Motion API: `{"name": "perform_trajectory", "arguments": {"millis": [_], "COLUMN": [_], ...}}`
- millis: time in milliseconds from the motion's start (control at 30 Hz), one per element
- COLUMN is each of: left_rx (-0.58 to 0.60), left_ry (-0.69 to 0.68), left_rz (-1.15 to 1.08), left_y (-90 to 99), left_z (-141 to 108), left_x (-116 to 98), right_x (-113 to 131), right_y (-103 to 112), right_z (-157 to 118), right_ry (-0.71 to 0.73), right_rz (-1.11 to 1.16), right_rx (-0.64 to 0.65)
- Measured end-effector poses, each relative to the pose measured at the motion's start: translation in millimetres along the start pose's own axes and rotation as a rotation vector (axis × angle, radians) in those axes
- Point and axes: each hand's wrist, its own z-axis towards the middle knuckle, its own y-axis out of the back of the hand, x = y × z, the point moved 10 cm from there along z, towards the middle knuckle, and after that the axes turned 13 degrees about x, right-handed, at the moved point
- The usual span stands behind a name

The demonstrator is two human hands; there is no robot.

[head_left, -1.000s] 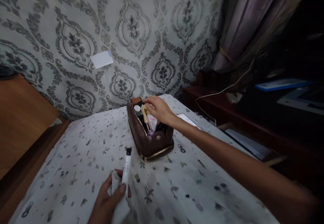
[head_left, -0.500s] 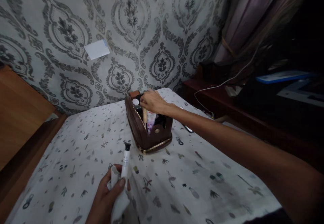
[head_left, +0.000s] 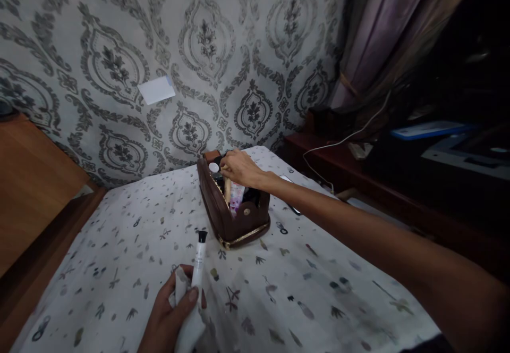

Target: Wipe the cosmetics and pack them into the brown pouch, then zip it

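Observation:
Low in the view, my left hand is closed around a slim white tube with a black cap, which points up. A crumpled white tissue is bunched in the same hand. Farther off, a brown zip-up cosmetic bag stands unzipped on the bed. My right hand reaches over its opening with fingers drawn together; what they grip is hidden. Just below the fingertips a tan stick-like item stands in the bag. Beside it are a white round lid and a pink-and-white patterned packet.
A white sheet with small printed figures covers the bed. A phone lies partly behind my right forearm. Wooden furniture stands at left, patterned wallpaper behind. On the right, a white cable runs over a dark red ledge.
The view has shifted slightly. My right hand stays over the bag's opening, and the tan item beneath it leans a little differently. My left hand keeps its hold on the tube and tissue.

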Motion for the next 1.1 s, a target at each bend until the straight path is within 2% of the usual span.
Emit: {"name": "perform_trajectory", "arguments": {"millis": [133,233,300,367,400,433,567,667,767,900,967,1033,1100], "left_rx": [0.007,0.012,-0.005,-0.040,-0.053,-0.055,0.014,0.065,0.120,0.195,0.207,0.110,-0.055], "left_ry": [0.004,-0.038,-0.047,-0.013,0.004,0.010,-0.048,-0.064,-0.090,-0.079,-0.131,-0.221,-0.289], "left_rz": [0.006,0.027,0.008,-0.034,-0.051,-0.061,-0.060,-0.027,0.084,0.295,0.393,0.431,0.378], "left_y": [-0.4,-3.6,-5.9,-8.3,-10.6,-14.1,-33.6,-39.8,-37.8,-35.6,-39.3,-37.4,-29.1], "left_z": [1.1,1.7,1.6,1.0,0.7,0.7,4.1,8.3,13.1,18.3,17.1,12.3,5.0], "left_x": [-1.8,-8.8,-10.7,-8.1,-6.9,-7.2,-16.8,-15.3,-8.3,3.5,-3.2,-20.1,-36.9], "right_x": [-0.1,2.9,12.1,28.9,38.3,49.4,83.3,93.7,97.0,87.9,79.4,78.0,84.4], "right_y": [10.5,24.1,33.5,43.1,40.6,33.1,-18.0,-48.9,-69.8,-72.4,-66.4,-64.1,-67.4], "right_z": [-2.0,-17.0,-40.7,-79.0,-97.3,-112.2,-143.9,-151.7,-152.0,-155.0,-159.6,-163.7,-167.4], "right_ry": [0.021,0.011,0.023,0.124,0.169,0.217,0.214,0.165,0.145,0.124,0.091,0.083,0.095], "right_rz": [0.058,0.105,0.170,0.354,0.439,0.526,0.830,1.065,1.328,1.520,1.518,1.516,1.453], "right_rx": [-0.040,-0.123,-0.240,-0.453,-0.506,-0.504,-0.255,-0.106,-0.010,-0.023,-0.053,-0.005,0.111]}}
